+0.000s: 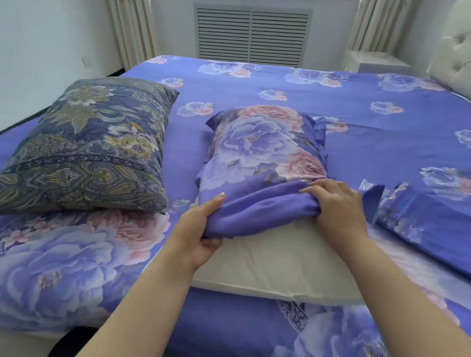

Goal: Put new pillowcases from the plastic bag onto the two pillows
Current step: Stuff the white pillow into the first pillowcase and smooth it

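Both hands, left hand [201, 228] and right hand [334, 209], grasp the bunched pillowcase [263, 164] at frame centre; uneven pulling may jam it on the white pillow [277, 263].

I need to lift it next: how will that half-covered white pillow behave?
The white pillow probably sags when lifted: it looks soft and flattened. Likely light for its bulk. The purple pillowcase, bunched where both hands grip it, could slide on it.

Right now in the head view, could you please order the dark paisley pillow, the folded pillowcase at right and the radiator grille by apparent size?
1. dark paisley pillow
2. radiator grille, though it stands farther off
3. folded pillowcase
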